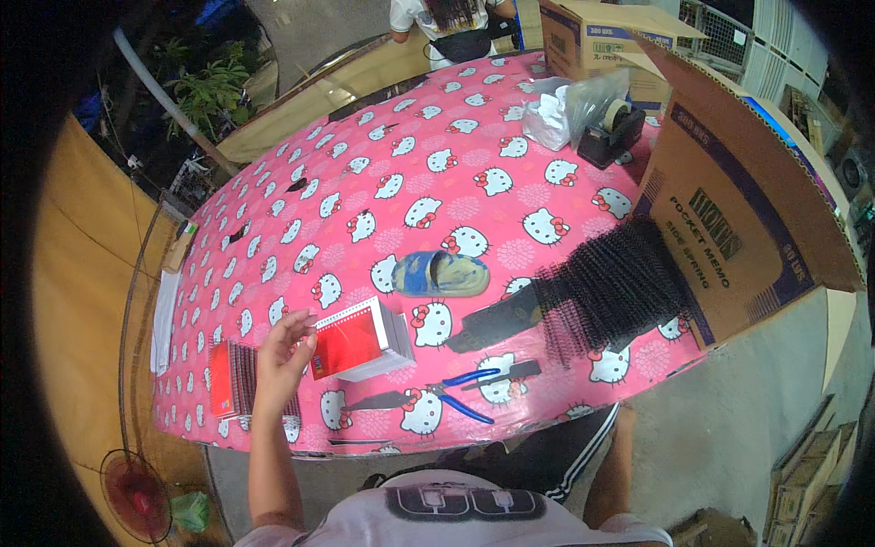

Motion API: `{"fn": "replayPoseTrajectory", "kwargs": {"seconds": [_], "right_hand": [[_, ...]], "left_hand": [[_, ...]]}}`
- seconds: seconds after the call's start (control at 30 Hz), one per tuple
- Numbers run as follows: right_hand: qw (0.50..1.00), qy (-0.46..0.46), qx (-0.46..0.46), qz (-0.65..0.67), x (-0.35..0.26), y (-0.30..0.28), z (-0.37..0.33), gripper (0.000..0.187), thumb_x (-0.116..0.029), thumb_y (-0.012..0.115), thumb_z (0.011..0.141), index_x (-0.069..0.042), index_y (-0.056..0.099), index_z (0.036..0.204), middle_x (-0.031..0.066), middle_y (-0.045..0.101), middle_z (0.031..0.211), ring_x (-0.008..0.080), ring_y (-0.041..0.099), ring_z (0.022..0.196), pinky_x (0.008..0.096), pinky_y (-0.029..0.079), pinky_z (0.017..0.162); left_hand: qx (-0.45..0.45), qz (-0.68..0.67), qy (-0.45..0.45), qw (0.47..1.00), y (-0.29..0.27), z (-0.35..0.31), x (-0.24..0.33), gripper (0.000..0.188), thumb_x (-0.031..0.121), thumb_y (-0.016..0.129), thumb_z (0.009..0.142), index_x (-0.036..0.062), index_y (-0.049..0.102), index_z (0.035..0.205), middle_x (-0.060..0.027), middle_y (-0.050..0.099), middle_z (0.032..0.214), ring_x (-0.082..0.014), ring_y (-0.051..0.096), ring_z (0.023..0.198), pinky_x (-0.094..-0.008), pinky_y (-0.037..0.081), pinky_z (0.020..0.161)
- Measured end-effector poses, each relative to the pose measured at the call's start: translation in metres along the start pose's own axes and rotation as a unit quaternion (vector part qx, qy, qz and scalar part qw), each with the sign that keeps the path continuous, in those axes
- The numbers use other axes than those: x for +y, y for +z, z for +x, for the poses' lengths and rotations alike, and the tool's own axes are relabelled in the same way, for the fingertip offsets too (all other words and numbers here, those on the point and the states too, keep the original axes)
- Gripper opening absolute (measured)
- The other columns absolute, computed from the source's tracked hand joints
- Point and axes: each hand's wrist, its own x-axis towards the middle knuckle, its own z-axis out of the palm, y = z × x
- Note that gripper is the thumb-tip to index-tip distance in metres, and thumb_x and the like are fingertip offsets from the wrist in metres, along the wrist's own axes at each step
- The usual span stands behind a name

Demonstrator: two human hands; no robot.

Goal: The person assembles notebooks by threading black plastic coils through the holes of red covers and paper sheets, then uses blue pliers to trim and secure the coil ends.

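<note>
My left hand is over the near left of the table, fingers bent and thumb apart from them, with nothing visible between. Its fingertips are at the left corner of a stack of red-covered notepads with punched holes along the top edge. Below and left of the wrist lie red notebooks with dark spiral bindings, partly hidden by my forearm. My right forearm hangs by the table's near edge; its fingers do not show. Blue-handled pliers lie right of the notepads.
A heap of black spiral binding coils lies before a large open carton. A blue and yellow slipper sits mid-table. Farther back are a tape dispenser, a plastic bag and another carton. A person stands beyond the table.
</note>
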Motion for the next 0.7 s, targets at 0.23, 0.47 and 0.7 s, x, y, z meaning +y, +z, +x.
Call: {"fn": "replayPoseTrajectory", "kwargs": {"seconds": [0.23,0.47,0.7], "right_hand": [[0.985,0.009,0.08,-0.154,-0.004,-0.012,-0.012,0.019,-0.01,0.041,0.092,0.001,0.057,0.093,0.0062,0.057,0.073,0.0191,0.057,0.062,0.0351,0.048,0.052],[0.994,0.059,0.012,-0.093,0.009,-0.017,0.012,0.02,-0.015,0.04,0.093,-0.008,0.058,0.089,0.001,0.055,0.069,0.0133,0.049,0.053,0.028,0.039,0.045],[0.981,0.025,0.105,-0.162,0.003,-0.02,0.054,0.021,-0.017,0.039,0.093,-0.012,0.058,0.087,-0.0013,0.054,0.066,0.0106,0.045,0.05,0.024,0.035,0.043]], "left_hand": [[-0.03,0.017,0.021,0.999,0.009,0.004,-0.025,0.035,0.006,0.06,0.087,0.0025,0.053,0.121,-0.0069,0.058,0.115,-0.0138,0.055,0.101,-0.03,0.044,0.09],[0.025,0.125,0.091,0.988,0.013,0.024,-0.031,0.039,0.009,0.061,0.087,0.0044,0.052,0.124,-0.0111,0.056,0.12,-0.0194,0.055,0.109,-0.0321,0.043,0.093],[-0.155,0.228,0.059,0.959,0.035,0.086,-0.022,0.04,0.02,0.066,0.085,0.0032,0.058,0.12,-0.0092,0.061,0.115,-0.0155,0.056,0.102,-0.0296,0.044,0.089]]}}
